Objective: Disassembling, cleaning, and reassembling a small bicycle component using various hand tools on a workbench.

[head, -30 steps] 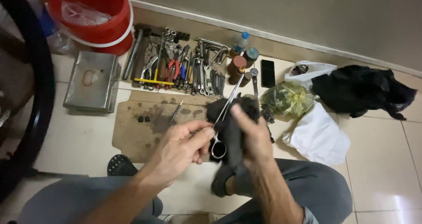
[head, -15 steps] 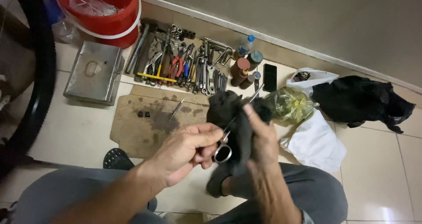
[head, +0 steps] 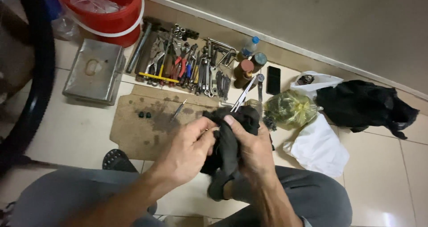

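Observation:
My right hand (head: 249, 153) grips a dark cloth (head: 227, 142) bunched over a pair of metal scissors (head: 243, 94). Only the pointed blades stick out above the cloth, aimed up and right. My left hand (head: 189, 149) holds the near side of the cloth where the scissor handles lie; the handles are hidden under the fabric and my fingers. Both hands hover over the front edge of a stained cardboard sheet (head: 142, 124) on the tiled floor.
A row of hand tools (head: 187, 68) lies along the wall behind the cardboard. A red bucket (head: 104, 10) and a metal box (head: 94, 71) stand at left, a tyre (head: 38, 75) beside them. Bottles, a phone (head: 273, 80), plastic bags (head: 318, 146) and black fabric (head: 363, 104) lie at right.
The cloth has been drawn further over the scissors, so the ring handles seen earlier are now covered. My left hand has closed in against the right.

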